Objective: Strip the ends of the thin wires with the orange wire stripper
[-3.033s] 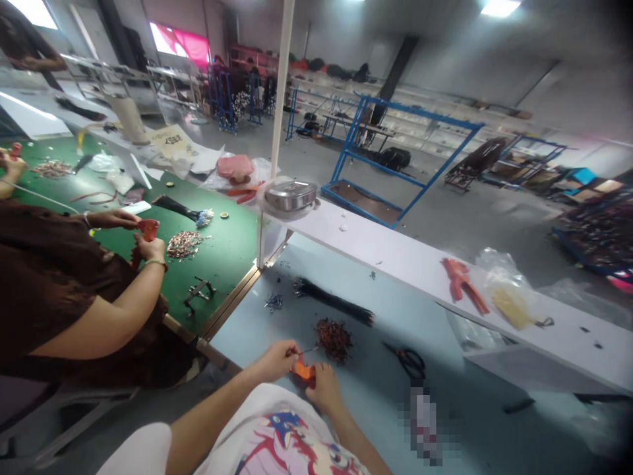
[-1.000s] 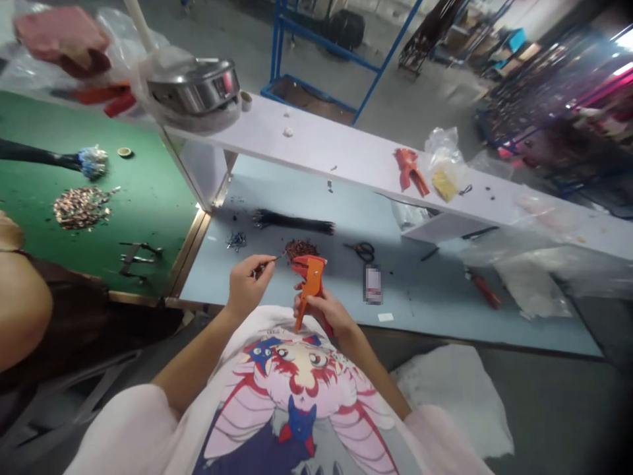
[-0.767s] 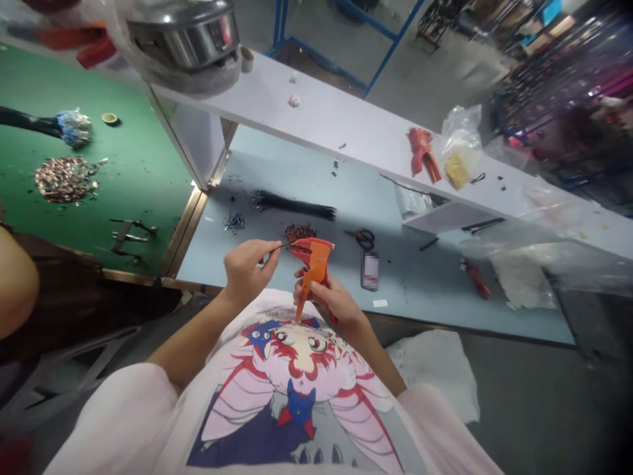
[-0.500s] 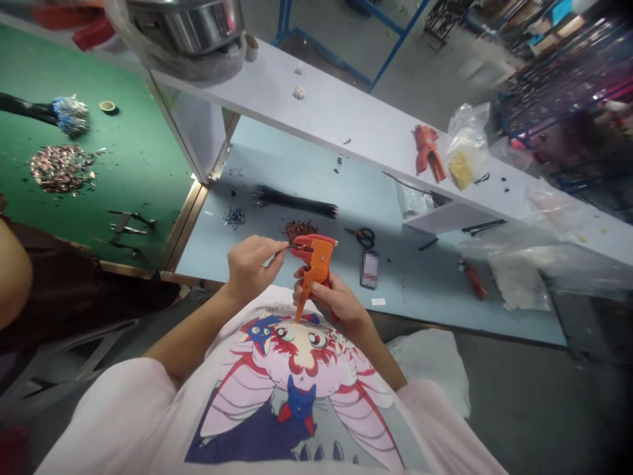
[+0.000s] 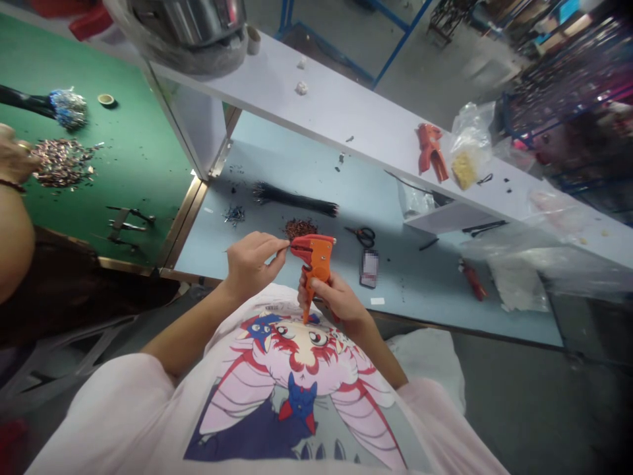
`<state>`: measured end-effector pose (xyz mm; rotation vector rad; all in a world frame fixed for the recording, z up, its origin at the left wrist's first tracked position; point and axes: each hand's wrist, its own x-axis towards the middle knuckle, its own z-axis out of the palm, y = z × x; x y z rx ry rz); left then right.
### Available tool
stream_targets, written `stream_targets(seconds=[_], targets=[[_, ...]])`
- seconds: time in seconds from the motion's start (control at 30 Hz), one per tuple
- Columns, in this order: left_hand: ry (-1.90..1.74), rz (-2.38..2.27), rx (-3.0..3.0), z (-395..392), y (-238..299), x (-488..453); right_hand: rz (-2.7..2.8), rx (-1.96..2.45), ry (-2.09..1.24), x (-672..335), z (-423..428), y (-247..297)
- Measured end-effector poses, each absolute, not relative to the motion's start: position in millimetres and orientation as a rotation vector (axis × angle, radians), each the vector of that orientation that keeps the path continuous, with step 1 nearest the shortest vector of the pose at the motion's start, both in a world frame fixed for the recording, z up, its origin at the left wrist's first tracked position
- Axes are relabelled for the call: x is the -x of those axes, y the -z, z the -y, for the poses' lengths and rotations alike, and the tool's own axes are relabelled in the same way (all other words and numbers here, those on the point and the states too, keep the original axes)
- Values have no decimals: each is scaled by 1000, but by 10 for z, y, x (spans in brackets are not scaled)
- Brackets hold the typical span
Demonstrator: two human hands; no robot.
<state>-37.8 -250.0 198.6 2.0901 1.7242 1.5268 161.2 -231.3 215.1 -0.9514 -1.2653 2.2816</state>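
My right hand (image 5: 339,297) is wrapped around the handles of an orange and red wire stripper (image 5: 321,254), its red jaws pointing left. At the jaw tips my left hand (image 5: 254,260) pinches a thin wire, mostly hidden by the fingers; a short end (image 5: 226,251) seems to stick out behind the hand. Just beyond the stripper lies a pile of copper-coloured scraps (image 5: 300,228) on the light blue tabletop (image 5: 425,290). A bundle of black wires (image 5: 297,200) is stretched out behind that pile.
Black-handled scissors (image 5: 364,236) and a phone (image 5: 368,268) lie right of the stripper. Another stripper (image 5: 431,152) rests on the white shelf (image 5: 356,119). At left, a co-worker's hand (image 5: 14,158) is by a scrap pile (image 5: 64,163) on a green table (image 5: 123,152).
My left fingers have come right up to the jaws, covering the wire that showed between them. The stripper's orange handle has swung rightward, towards my right palm. A co-worker's hand has appeared at left.
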Motion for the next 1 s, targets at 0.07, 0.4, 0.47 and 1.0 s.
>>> stream_targets(seconds=[0.07,0.4,0.47,1.0], targets=[[-1523,-1715,-2108,2494,-1984,388,1270,955,-2289,-1614,2307,-2138],[-1466,-1730,-2121,2480,-2020,392,1238,958,-2327,-1627,2316,-2120],[-1477,-1738,-2109,2480,-2026,390,1233,943,-2326,-1625,2317,-2133],[-1518,-1698,-2096,2505,-2007,376,1212,944,-2334,-1639,2316,-2084]])
